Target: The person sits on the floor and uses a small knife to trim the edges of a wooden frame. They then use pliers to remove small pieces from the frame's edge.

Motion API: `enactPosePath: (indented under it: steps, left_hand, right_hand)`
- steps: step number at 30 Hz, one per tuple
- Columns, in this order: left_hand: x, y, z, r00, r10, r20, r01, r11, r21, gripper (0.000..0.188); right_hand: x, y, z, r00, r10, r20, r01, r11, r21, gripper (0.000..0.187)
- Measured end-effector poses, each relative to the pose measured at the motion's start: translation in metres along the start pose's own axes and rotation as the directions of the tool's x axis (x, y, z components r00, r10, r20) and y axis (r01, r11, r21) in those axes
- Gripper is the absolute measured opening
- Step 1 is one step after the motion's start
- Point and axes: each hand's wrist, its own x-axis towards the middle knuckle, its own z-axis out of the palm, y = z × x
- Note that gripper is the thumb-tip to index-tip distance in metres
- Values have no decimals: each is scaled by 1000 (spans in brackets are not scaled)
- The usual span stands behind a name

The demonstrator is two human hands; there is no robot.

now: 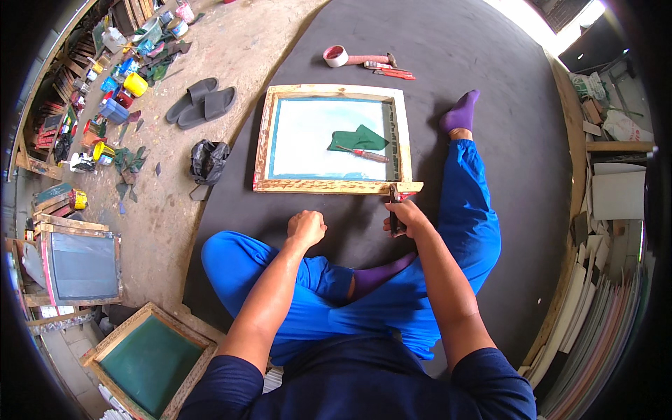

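A wooden frame [336, 186] with white mesh inside lies flat on the dark surface in front of me. My right hand [409, 215] grips a dark plier-like tool [394, 218] upright at the frame's near right corner, where a bit of red shows; its exact kind is unclear. Closed in a fist, my left hand [306, 227] is just short of the frame's near edge, apart from it. Anything inside that fist is hidden. On the mesh, a green scrap of cloth or film [359, 138] lies beside a screwdriver-like tool [370, 155] with a red handle.
Beyond the frame lie a tape roll [336, 56], a hammer [371, 60] and red-handled cutters [393, 73]. Black sandals [201, 103] and a black plastic bag [208, 162] are to the left. A green-meshed frame [150, 367] leans lower left; stacked boards [609, 336] stand right.
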Motion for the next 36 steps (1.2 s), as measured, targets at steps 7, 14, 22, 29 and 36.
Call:
enactPosePath:
  steps: [7, 14, 22, 29, 36]
  left_hand:
    - [0, 1, -3, 1000, -6, 18, 6, 1000, -26, 14]
    - [2, 5, -4, 1000, 27, 8, -26, 998, -64, 12]
    - [6, 6, -5, 999, 23, 22, -21, 996, -83, 14]
    - [2, 7, -10, 998, -2, 60, 6, 998, -60, 16]
    - [5, 4, -2, 999, -9, 48, 12, 998, -66, 16]
  right_hand:
    - [15, -7, -9, 996, 80, -29, -81, 996, -26, 48]
    - [15, -27, -14, 975, 216, -51, -219, 975, -45, 41]
    - [24, -32, -13, 958, 286, -12, -285, 957, 58, 30]
    - [21, -3, 23, 945, 125, -304, -97, 990, 105, 15]
    - [21, 7, 43, 895, 13, -445, 8, 999, 45, 8]
